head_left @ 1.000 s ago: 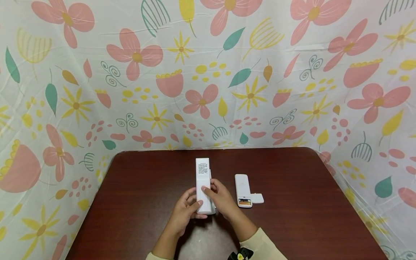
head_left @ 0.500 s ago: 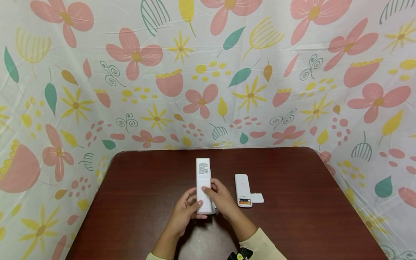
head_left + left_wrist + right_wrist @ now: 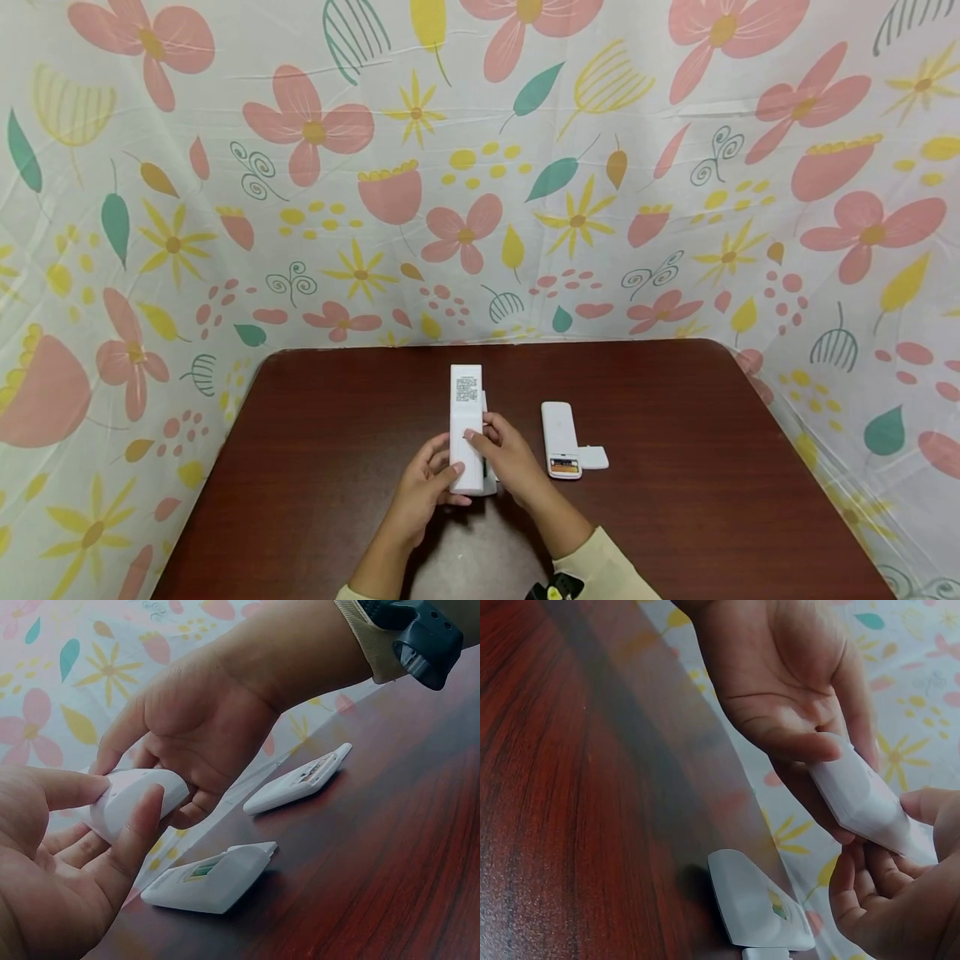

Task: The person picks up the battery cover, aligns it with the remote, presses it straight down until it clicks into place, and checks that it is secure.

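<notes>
A white remote control (image 3: 467,392) is held up over the table, its back with a printed label facing up. My left hand (image 3: 418,498) grips its near end, thumb on the back edge and fingers round the side. From the right, my right hand (image 3: 519,462) holds it, thumb pressing on the battery cover area. Partly hidden beneath it, a second white remote (image 3: 217,885) lies on the table with its battery compartment uncovered. A third white remote (image 3: 559,429) lies to the right, batteries showing in its uncovered compartment.
A loose white battery cover (image 3: 593,457) lies beside the third remote. The dark brown wooden table (image 3: 337,417) ends at a flower-print cloth (image 3: 465,167) hanging behind and at both sides. A black wrist strap (image 3: 427,645) is over the right sleeve.
The held remote has shifted very slightly left, and a small mark shows beside the right thumb. Both hands keep their grip; the remotes on the table have not moved.
</notes>
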The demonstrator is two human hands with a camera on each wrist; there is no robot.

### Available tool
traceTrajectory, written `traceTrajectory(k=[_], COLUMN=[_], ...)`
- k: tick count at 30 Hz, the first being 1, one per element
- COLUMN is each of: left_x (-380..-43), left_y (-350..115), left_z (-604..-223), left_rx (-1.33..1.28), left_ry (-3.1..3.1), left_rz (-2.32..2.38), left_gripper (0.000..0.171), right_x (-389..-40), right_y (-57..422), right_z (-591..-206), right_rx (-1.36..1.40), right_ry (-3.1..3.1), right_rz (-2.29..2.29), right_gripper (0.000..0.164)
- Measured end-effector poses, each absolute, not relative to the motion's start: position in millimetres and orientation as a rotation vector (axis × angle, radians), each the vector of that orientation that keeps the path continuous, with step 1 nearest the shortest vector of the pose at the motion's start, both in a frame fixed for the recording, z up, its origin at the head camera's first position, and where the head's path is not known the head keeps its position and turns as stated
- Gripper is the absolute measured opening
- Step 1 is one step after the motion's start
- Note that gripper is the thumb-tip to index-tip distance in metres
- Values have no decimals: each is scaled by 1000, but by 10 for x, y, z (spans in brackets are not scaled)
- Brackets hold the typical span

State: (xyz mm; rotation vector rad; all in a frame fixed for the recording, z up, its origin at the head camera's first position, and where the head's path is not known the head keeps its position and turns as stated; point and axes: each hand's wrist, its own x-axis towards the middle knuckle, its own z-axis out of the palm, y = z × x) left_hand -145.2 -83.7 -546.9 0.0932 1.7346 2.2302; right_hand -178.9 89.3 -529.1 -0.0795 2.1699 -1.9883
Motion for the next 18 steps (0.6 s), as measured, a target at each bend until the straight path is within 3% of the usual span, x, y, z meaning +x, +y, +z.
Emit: traceTrajectory(k=[7,18], left_x=[-1461,-1489], left_y=[-850,-912], left_z=[-5475,-5479], left_rx=[72,0], left_ry=[1765,1791], left_rz=[2240,2285], left_gripper=[63,63], right_x=[-1769,-1706], right_y=[886,875], right_z=[-5277,-5250], right_rx=[-74,-145], right_ry=[2199,2216], right_rz=[-1959,-1952], right_gripper=[62,63])
